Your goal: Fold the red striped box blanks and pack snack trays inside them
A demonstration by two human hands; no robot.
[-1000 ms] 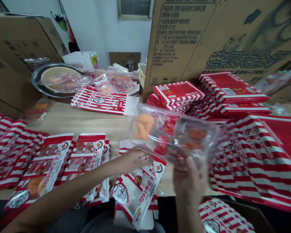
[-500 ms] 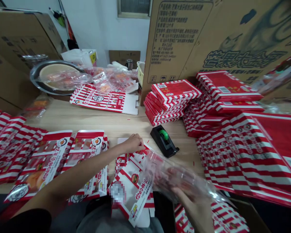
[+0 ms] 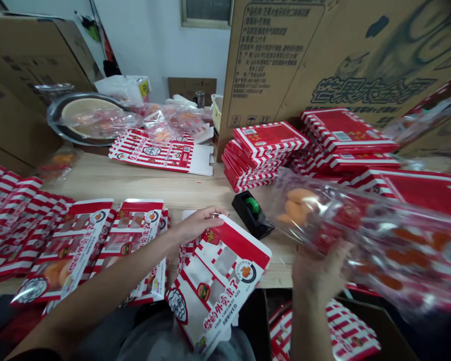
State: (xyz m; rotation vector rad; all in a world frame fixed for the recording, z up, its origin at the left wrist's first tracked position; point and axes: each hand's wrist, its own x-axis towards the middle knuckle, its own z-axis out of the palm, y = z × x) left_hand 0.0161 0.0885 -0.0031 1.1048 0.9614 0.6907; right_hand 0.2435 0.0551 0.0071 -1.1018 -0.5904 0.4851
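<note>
My left hand (image 3: 201, 224) pinches the top edge of a red-and-white printed cardboard box (image 3: 220, 281), which lies tilted at the front edge of the table with its windows facing up. To the right, my right hand (image 3: 323, 273) is closed on a long clear plastic pack (image 3: 336, 213) with orange and red pieces inside, raised above the table. That pack is blurred at its right end. Beneath the printed box part of another striped box shows. A black tape dispenser (image 3: 250, 213) with green tape stands between the two hands, partly behind the pack.
Filled window boxes (image 3: 63, 250) and striped boxes (image 3: 7, 225) lie at left. Stacks of red boxes (image 3: 266, 140) stand at right, before a big carton (image 3: 274, 65). A bowl (image 3: 86, 120) with plastic packs is at the back left. Below the table's edge, an open carton (image 3: 383, 321) holds striped boxes.
My right hand has moved up and right with the plastic pack, off the printed box. The box now shows its whole front, turned more toward me, my left hand at its top edge.
</note>
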